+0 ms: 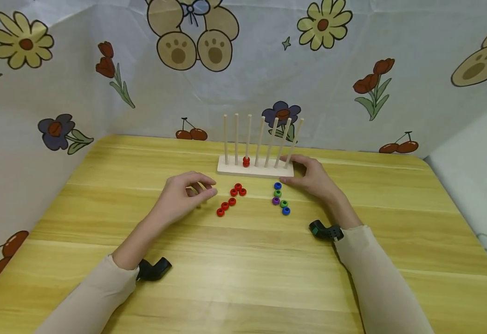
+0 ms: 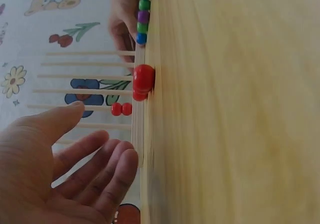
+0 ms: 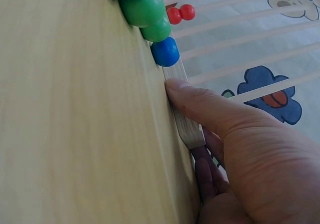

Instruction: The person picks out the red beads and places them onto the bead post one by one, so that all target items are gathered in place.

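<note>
A pale wooden peg stand (image 1: 255,172) with several upright pegs stands near the table's back edge. Two red beads (image 1: 246,162) are stacked on its third peg from the left. My right hand (image 1: 312,178) grips the stand's right end, the thumb (image 3: 200,99) on the front edge and the other fingers behind. My left hand (image 1: 186,192) hovers left of several loose red beads (image 1: 232,201), its fingers loosely bent around nothing. In front of the stand's right part lie blue beads (image 1: 286,211), green beads (image 1: 284,203) and a purple bead (image 1: 275,201).
The wood-grain table (image 1: 243,278) extends toward me and to both sides. A white cloth (image 1: 251,83) printed with flowers, bears and cherries hangs behind it. Black wrist cameras sit on the left wrist (image 1: 154,269) and the right wrist (image 1: 326,230).
</note>
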Demonstrator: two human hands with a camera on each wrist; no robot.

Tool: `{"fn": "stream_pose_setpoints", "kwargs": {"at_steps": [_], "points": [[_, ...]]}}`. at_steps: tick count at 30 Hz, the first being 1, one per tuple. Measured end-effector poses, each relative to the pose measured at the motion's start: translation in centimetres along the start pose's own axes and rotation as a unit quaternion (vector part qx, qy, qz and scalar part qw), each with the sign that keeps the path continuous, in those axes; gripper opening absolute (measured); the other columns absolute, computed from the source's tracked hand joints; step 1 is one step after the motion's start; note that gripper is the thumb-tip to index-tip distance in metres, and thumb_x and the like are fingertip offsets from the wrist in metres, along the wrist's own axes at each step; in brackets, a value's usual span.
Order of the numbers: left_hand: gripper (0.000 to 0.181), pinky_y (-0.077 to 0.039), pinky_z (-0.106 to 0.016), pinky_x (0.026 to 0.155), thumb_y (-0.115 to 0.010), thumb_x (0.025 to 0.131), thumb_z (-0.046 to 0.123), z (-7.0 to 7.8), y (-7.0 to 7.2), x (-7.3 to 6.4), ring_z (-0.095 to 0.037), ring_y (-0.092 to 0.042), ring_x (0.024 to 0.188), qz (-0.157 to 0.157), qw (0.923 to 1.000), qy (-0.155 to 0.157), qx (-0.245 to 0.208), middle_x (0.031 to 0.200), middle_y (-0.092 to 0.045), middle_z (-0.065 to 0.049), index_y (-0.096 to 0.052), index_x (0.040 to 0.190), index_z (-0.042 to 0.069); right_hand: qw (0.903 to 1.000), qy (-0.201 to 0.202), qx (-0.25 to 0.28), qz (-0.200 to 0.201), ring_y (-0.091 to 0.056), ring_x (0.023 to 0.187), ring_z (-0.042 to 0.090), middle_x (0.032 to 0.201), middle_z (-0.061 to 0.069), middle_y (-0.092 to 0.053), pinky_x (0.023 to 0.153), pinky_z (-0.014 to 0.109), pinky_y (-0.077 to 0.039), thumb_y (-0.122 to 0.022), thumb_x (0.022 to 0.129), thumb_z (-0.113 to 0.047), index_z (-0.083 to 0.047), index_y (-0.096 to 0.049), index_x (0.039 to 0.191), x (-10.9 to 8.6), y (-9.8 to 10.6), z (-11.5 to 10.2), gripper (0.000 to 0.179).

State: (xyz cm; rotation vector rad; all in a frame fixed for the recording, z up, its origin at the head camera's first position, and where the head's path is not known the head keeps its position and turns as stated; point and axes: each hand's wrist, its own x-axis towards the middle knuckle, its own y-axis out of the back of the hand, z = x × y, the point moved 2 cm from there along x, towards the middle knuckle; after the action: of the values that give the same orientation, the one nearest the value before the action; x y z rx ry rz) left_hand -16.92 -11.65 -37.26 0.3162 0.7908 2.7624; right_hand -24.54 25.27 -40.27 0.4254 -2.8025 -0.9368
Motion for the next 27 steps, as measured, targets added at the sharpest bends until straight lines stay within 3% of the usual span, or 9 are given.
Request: {"fn": "stream_pose_setpoints", "kwargs": {"at_steps": [9, 20, 27], "points": [[0.030, -0.054, -0.025, 0.070, -0.087, 0.089, 0.026, -0.4, -1.4, -0.3, -0.018, -0.064, 0.082, -0.047, 0.9988, -0.012, 0.002, 0.104, -0.074, -0.004, -0.079, 0.114, 0.011, 1.0000, 0.000, -0.002, -0.003, -0.041, 0.151, 0.035, 0.156, 0.014, -0.054, 0.128, 0.054, -0.025, -0.086, 0.090, -0.026, -0.013, -0.062, 0.147, 0.1, 0.0, 0.1, 0.063], [0.028, -0.048, -0.026, 0.065, -0.093, 0.082, 0.027, -0.5, -3.1, -0.4, -0.016, -0.057, 0.073, -0.063, 0.9968, -0.035, 0.033, 0.090, -0.066, 0.000, -0.082, 0.106, 0.019, 1.0000, -0.004, 0.001, 0.001, -0.043, 0.150, 0.033, 0.155, 0.012, -0.056, 0.128, 0.052, -0.026, -0.087, 0.089, -0.029, -0.015, -0.064, 0.145, 0.0, 0.0, 0.3, 0.062], [0.022, -0.048, -0.024, 0.062, -0.090, 0.085, 0.014, -0.2, -3.3, -0.3, -0.015, -0.056, 0.071, -0.073, 0.9960, -0.031, 0.040, 0.091, -0.063, 0.001, -0.082, 0.105, 0.017, 1.0000, -0.001, -0.002, 0.007, -0.044, 0.149, 0.032, 0.154, 0.010, -0.057, 0.128, 0.051, -0.027, -0.088, 0.089, -0.027, -0.015, -0.064, 0.144, 0.1, 0.0, 0.2, 0.061]]}}
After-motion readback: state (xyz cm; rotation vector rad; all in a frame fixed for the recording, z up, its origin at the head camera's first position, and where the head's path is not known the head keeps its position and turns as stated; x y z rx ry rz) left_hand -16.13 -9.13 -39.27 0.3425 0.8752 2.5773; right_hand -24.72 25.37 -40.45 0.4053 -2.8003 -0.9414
